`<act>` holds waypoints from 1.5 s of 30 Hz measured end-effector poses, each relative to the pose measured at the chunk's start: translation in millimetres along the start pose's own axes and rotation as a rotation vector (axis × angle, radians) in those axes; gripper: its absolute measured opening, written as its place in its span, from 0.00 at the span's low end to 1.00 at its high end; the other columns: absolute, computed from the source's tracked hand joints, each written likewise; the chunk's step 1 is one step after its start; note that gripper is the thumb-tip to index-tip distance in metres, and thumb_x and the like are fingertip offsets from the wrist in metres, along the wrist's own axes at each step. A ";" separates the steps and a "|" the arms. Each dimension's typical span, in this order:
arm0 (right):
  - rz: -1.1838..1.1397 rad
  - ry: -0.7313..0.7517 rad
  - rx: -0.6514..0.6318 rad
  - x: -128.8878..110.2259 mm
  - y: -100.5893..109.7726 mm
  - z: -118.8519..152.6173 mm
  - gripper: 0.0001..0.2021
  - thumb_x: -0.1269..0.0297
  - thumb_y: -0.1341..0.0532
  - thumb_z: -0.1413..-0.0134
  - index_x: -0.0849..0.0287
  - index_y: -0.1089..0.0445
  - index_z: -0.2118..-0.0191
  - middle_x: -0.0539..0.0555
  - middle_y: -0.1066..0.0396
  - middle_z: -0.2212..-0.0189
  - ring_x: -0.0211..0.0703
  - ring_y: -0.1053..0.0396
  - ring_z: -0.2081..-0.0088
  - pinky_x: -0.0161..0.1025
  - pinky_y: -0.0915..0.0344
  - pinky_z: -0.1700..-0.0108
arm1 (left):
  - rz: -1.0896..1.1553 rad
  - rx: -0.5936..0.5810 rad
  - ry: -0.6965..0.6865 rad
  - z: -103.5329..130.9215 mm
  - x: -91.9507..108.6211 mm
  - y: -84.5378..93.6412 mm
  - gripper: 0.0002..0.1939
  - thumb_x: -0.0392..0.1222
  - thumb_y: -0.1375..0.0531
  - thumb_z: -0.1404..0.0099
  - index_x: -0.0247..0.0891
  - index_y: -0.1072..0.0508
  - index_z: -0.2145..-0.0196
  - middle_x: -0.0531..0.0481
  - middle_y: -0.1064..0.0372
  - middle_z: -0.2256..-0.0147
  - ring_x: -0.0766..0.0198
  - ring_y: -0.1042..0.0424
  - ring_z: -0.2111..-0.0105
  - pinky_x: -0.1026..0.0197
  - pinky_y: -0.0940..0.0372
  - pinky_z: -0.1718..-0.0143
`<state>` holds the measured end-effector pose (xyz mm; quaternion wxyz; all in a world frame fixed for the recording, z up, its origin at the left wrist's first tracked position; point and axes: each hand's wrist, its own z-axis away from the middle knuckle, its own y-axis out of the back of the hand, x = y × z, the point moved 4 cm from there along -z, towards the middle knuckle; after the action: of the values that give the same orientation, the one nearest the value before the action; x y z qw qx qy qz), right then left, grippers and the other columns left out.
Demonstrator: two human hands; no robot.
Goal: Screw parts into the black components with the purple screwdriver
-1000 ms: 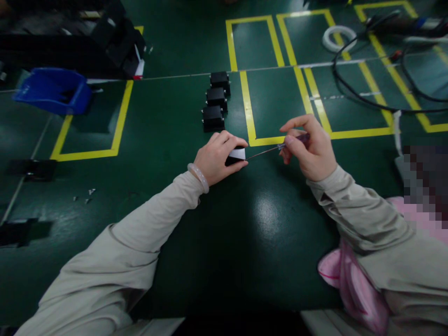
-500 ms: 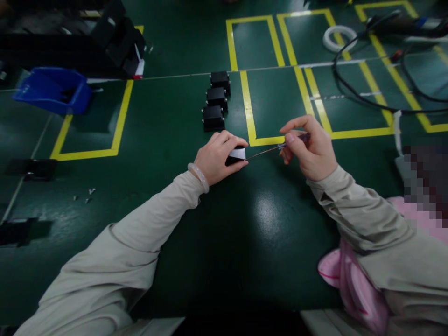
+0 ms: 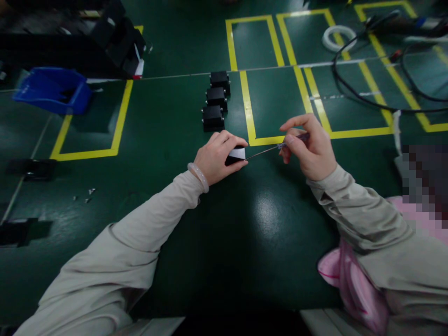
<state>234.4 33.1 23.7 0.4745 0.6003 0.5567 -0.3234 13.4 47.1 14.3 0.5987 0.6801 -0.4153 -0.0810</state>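
Note:
Near the middle of the green table, my left hand (image 3: pixel 219 157) grips a small black block (image 3: pixel 236 155) whose top looks pale. My right hand (image 3: pixel 310 147) is closed around the handle of a thin screwdriver (image 3: pixel 263 152). Its shaft points left and its tip meets the block's right end by my left fingertips. Just behind my left hand stand three black blocks in a row, the nearest (image 3: pixel 213 116) close to my fingers, with small screws showing at their sides.
A blue bin (image 3: pixel 54 91) lies at the left, with several small screws (image 3: pixel 87 195) and black parts (image 3: pixel 33 169) nearer me. A white tape roll (image 3: pixel 339 39) and black cable (image 3: pixel 364 103) are at the back right. Pink cloth (image 3: pixel 357 284) hangs by my right arm.

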 end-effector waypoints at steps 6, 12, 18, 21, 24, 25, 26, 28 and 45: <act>-0.020 -0.016 0.018 0.7 -1.4 -0.8 0.14 0.47 0.38 0.36 0.53 0.34 0.59 0.41 0.41 0.85 0.35 0.39 0.85 0.37 0.39 0.82 | -0.002 0.002 -0.006 0.3 0.3 -0.8 0.18 0.47 0.36 0.33 0.37 0.28 0.48 0.44 0.30 0.52 0.52 0.31 0.52 0.49 0.33 0.49; -0.004 -0.024 0.012 0.3 -0.9 -0.4 0.14 0.47 0.37 0.37 0.51 0.34 0.59 0.41 0.39 0.84 0.36 0.37 0.84 0.39 0.39 0.81 | 0.000 -0.002 0.001 0.3 0.6 -0.9 0.18 0.47 0.36 0.33 0.38 0.28 0.48 0.44 0.30 0.52 0.52 0.31 0.52 0.48 0.33 0.49; -0.005 -0.014 0.002 -0.3 -0.8 -1.0 0.14 0.46 0.37 0.38 0.50 0.34 0.58 0.42 0.38 0.82 0.36 0.36 0.83 0.39 0.39 0.80 | 0.006 -0.014 0.009 -0.1 0.5 -0.7 0.18 0.47 0.36 0.33 0.38 0.29 0.48 0.44 0.30 0.52 0.52 0.31 0.52 0.47 0.33 0.48; -0.029 -0.053 0.003 0.1 -1.4 -1.3 0.15 0.46 0.38 0.37 0.51 0.34 0.59 0.41 0.42 0.85 0.35 0.39 0.85 0.38 0.38 0.81 | 0.005 -0.015 0.008 0.0 0.3 -0.8 0.18 0.47 0.37 0.32 0.38 0.29 0.48 0.43 0.30 0.52 0.52 0.31 0.51 0.48 0.33 0.49; -0.013 -0.062 -0.004 0.0 -1.7 -1.1 0.15 0.45 0.37 0.38 0.51 0.35 0.61 0.40 0.45 0.86 0.35 0.42 0.86 0.38 0.40 0.83 | 0.003 -0.013 0.007 0.2 0.0 -0.7 0.18 0.47 0.37 0.32 0.38 0.29 0.48 0.44 0.30 0.52 0.52 0.31 0.51 0.49 0.33 0.48; -0.006 -0.058 -0.008 0.1 -1.6 -1.0 0.15 0.45 0.37 0.38 0.51 0.35 0.61 0.40 0.45 0.86 0.35 0.42 0.86 0.38 0.41 0.83 | 0.002 -0.013 0.008 0.3 -0.1 -0.7 0.18 0.47 0.37 0.32 0.38 0.28 0.48 0.44 0.30 0.52 0.52 0.31 0.51 0.49 0.33 0.48; -0.002 -0.050 -0.012 0.2 -1.5 -0.9 0.15 0.45 0.37 0.38 0.51 0.35 0.60 0.40 0.44 0.85 0.35 0.41 0.85 0.38 0.41 0.82 | 0.002 -0.014 0.009 0.4 -0.1 -0.8 0.18 0.47 0.37 0.32 0.38 0.28 0.48 0.44 0.30 0.52 0.52 0.31 0.52 0.49 0.33 0.48; -0.004 -0.028 -0.016 0.5 -1.2 -0.8 0.15 0.47 0.36 0.38 0.51 0.36 0.59 0.41 0.41 0.84 0.35 0.39 0.84 0.38 0.40 0.81 | 0.002 -0.013 0.010 0.5 -0.1 -0.9 0.18 0.47 0.37 0.32 0.38 0.28 0.48 0.44 0.30 0.52 0.52 0.31 0.52 0.49 0.34 0.48; -0.003 -0.021 -0.014 1.0 -0.2 -0.9 0.14 0.47 0.36 0.38 0.51 0.35 0.58 0.42 0.39 0.83 0.36 0.36 0.83 0.38 0.39 0.80 | 0.007 -0.014 0.010 0.8 0.0 -1.5 0.18 0.47 0.37 0.32 0.39 0.28 0.48 0.44 0.30 0.52 0.52 0.31 0.51 0.48 0.34 0.48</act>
<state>234.3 34.2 23.1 0.4841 0.5928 0.5546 -0.3266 13.6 46.4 12.7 0.6056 0.6750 -0.4141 -0.0785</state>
